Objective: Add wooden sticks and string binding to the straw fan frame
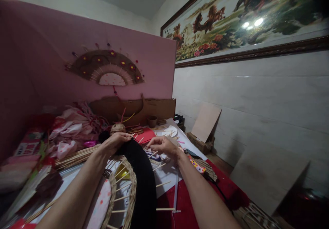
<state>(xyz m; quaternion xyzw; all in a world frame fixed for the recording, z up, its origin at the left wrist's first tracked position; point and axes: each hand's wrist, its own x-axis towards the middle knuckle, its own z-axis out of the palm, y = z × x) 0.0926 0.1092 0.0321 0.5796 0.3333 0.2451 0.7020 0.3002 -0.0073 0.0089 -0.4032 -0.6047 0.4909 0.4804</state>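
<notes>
A half-made fan lies on the table in front of me: a black arched band [144, 184] crossed by thin wooden sticks [161, 183], with a woven jute arc [131, 191] inside it. My left hand [116, 142] is closed on the top edge of the black band, fingers curled over it near the stick tips. My right hand [162, 145] is pinched on the end of one thin stick just right of the band's top. Both forearms reach in from the bottom of the view.
A ball of jute twine [117, 128] sits behind my left hand. A bundle of sticks [74, 157] and pink cloth [74, 124] lie at left. A finished fan [106, 68] hangs on the pink board. Red cloth [187, 205], cardboard [205, 122] and a framed picture [246, 16] are at right.
</notes>
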